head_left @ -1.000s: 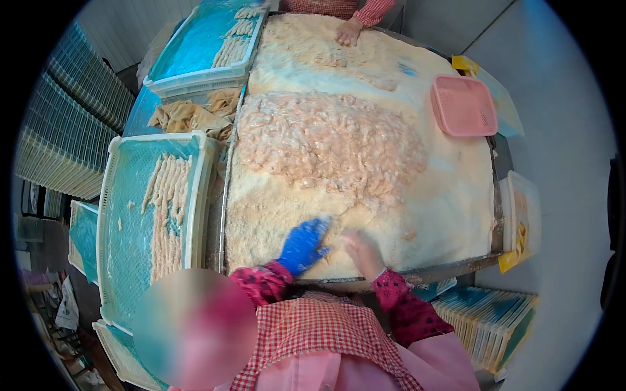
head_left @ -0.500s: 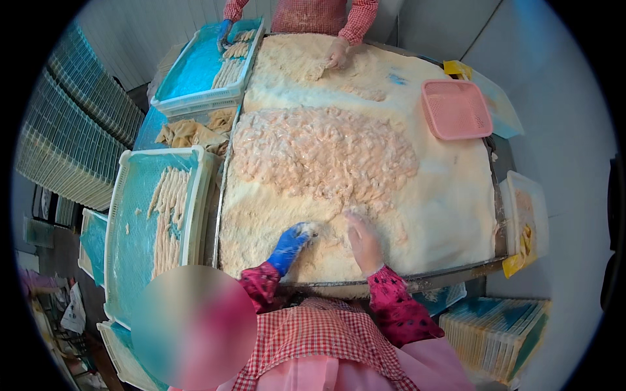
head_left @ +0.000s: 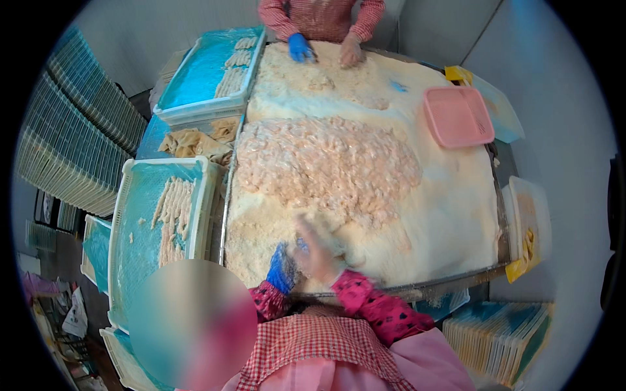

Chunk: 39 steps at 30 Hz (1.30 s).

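Near edge of a metal-rimmed counter [head_left: 450, 282] covered in cream-coloured crumbs [head_left: 251, 221]: left hand in a blue glove [head_left: 280, 268], fingers partly hidden, cannot tell whether pinching. Overlapping it, right hand [head_left: 318, 255], fingers outstretched, blurred. Farther, mid-counter, broad heap of glossy pale-pink strips [head_left: 326, 166]. Left, white-rimmed turquoise tray [head_left: 138, 274] with rows of pale coated strips [head_left: 175, 208].

Left forearm [head_left: 268, 300] foreshortened, right forearm [head_left: 377, 309] slanting inward, blue-gloved left hand [head_left: 280, 268] partly hidden, right hand [head_left: 317, 256] (a little blurred) overlapping it in view, its fingers [head_left: 304, 228] stretched up and leftward.
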Available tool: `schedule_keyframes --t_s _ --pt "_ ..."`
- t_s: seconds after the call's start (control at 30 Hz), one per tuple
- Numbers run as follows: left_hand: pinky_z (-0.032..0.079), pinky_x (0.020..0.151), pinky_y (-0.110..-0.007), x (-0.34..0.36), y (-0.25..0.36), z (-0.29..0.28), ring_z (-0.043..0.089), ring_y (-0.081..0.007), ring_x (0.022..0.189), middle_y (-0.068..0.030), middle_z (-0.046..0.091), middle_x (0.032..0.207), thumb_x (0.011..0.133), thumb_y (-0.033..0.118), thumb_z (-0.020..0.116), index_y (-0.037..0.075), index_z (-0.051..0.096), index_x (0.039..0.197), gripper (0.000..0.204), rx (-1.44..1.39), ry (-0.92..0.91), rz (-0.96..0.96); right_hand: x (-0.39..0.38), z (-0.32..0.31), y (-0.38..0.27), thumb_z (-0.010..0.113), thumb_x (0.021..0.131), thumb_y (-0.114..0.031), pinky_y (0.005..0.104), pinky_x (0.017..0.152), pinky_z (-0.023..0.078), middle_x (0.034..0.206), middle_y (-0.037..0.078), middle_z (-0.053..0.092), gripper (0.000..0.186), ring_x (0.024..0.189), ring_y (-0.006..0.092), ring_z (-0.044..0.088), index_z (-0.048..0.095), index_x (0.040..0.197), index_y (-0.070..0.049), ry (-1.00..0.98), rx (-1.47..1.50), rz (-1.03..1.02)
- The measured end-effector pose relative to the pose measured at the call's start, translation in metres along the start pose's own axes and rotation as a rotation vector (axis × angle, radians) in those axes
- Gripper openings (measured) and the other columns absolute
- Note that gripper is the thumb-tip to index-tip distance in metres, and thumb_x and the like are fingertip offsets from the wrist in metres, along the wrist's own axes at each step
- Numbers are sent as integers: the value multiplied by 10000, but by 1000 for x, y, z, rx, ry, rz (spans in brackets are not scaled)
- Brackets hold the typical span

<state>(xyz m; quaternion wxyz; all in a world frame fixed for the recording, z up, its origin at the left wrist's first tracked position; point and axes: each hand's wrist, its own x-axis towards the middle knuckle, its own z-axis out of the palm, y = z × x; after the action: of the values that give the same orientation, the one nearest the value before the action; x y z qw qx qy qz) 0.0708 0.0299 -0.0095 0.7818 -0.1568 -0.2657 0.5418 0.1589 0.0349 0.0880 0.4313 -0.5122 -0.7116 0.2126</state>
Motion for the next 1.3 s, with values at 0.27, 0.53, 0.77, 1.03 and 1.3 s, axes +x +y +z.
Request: schedule_keyframes --t_s 0.27,0.53,0.77,1.03,1.3 --pt "380 948 -349 67 126 120 450 -243 1115 -131 444 1242 939 354 365 -6 377 1251 477 -829 189 68 49 -16 88 667 641 -64 425 750 425 862 125 580 275 848 312 548 567 897 -64 -82 -649 101" --pt "417 857 -325 100 365 240 544 -208 921 -116 579 1055 924 425 406 18 541 1114 469 -3359 -1067 -1101 49 -21 91 606 694 -14 342 624 458 804 127 549 143 712 264 558 540 817 -48 16 -472 340" --pt "325 1002 -323 101 347 215 443 -223 1161 -124 474 1265 950 254 381 -19 408 1284 432 -3725 -718 -847 38 -52 38 609 690 20 281 609 469 826 98 594 191 683 179 588 576 860 -60 117 -162 320" --pt "374 932 -413 67 111 145 489 -339 1071 -178 507 1196 790 413 606 54 418 1288 642 -3138 614 648 -67 -71 89 625 745 -119 340 814 459 986 146 606 309 912 293 580 590 1036 -20 96 65 701" --pt "379 906 -415 18 53 42 516 -318 1033 -148 539 1148 719 266 647 100 434 1275 619 -2997 599 785 -74 -64 50 577 809 -115 346 895 419 1169 140 546 386 1059 291 520 516 1186 -62 105 -129 412"
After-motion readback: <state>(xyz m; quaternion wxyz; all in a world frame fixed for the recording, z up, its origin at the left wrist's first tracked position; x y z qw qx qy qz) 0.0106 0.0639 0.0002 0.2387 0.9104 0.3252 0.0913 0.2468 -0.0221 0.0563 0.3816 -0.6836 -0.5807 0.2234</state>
